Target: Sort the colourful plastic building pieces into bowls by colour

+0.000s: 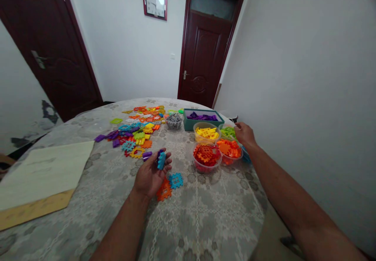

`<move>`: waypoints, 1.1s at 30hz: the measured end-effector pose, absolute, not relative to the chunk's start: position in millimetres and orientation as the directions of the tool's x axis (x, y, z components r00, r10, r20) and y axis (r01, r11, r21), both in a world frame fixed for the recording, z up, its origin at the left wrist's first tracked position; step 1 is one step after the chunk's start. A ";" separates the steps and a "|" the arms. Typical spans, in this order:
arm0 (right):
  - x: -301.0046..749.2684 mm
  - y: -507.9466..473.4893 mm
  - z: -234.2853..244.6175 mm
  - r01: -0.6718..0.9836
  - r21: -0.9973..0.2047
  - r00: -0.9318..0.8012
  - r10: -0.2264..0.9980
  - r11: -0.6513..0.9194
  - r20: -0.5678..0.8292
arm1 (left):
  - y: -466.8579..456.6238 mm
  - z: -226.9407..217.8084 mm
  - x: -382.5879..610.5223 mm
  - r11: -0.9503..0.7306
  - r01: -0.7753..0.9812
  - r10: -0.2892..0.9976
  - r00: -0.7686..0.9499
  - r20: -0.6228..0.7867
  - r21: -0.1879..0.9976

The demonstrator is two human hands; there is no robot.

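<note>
My left hand (152, 174), palm up with fingers curled, holds a light-blue plastic building block (161, 160) and a dark purple piece (159, 152) against it. Just below it on the table lie an orange square lattice piece (164, 190) and a blue square lattice piece (176, 180). My right hand (246, 133) is at the right edge of the bowl of green pieces (227, 131), its fingers bent together; whatever is in them is hidden. Closer to me stand a bowl of orange pieces (230, 150) and a bowl of red pieces (206, 155). Blue pieces (246, 156) show under my right forearm.
A bowl of yellow pieces (206, 132), a green box (189, 124) with purple pieces and a bowl of grey pieces (174, 121) stand behind. Mixed loose pieces (138, 135) spread over the table's left middle. A large pale sheet (44, 171) lies at left.
</note>
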State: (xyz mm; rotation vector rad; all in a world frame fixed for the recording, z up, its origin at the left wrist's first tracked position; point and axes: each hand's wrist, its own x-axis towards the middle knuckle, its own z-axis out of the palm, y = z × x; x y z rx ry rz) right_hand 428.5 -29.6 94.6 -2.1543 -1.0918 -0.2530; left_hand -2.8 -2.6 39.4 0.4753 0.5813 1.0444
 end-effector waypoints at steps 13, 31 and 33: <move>214.8 -91.7 90.0 0.734 -0.629 0.081 0.886 0.257 0.457 | -9.9 38.3 0.1 0.504 -0.559 0.844 0.482 -0.237 0.659; 209.3 -98.4 81.9 0.571 -0.800 0.275 0.875 0.184 0.398 | -11.7 47.1 -2.9 0.594 -0.380 0.740 0.604 -0.297 0.709; 235.1 -109.4 84.2 0.567 -0.809 0.353 0.841 0.155 0.409 | -10.1 47.4 -4.1 0.562 -0.417 0.775 0.567 -0.279 0.714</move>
